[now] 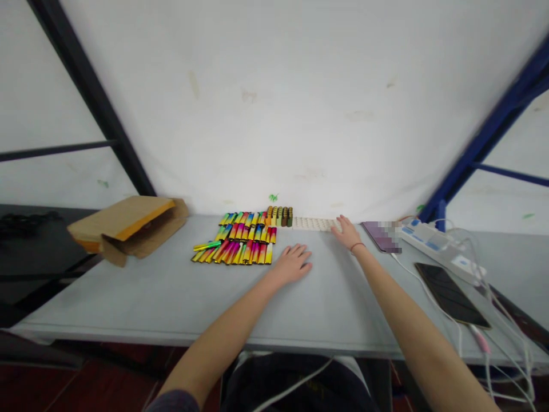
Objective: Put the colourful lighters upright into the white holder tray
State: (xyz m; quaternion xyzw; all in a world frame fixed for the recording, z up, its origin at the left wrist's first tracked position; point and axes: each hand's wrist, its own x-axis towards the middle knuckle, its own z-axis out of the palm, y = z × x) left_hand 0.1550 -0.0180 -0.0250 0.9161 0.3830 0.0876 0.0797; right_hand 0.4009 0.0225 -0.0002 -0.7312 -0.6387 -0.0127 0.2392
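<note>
My left hand point(293, 264) lies flat on the grey table, fingers apart, holding nothing. It is just right of rows of shiny multicoloured tubes point(240, 252). My right hand point(346, 233) reaches farther back, its fingers spread at the right end of a white tray with many small holes point(315, 224). The tray lies along the wall. At its left end several tubes with dark and gold tops point(281, 216) stand upright, close together. One green and yellow tube point(206, 245) lies across the left side of the rows.
An open brown cardboard box point(132, 220) lies at the left of the table point(171, 303). On the right are a purple device point(381, 236), a white power strip point(444, 252), a black phone point(450, 294) and loose white cables.
</note>
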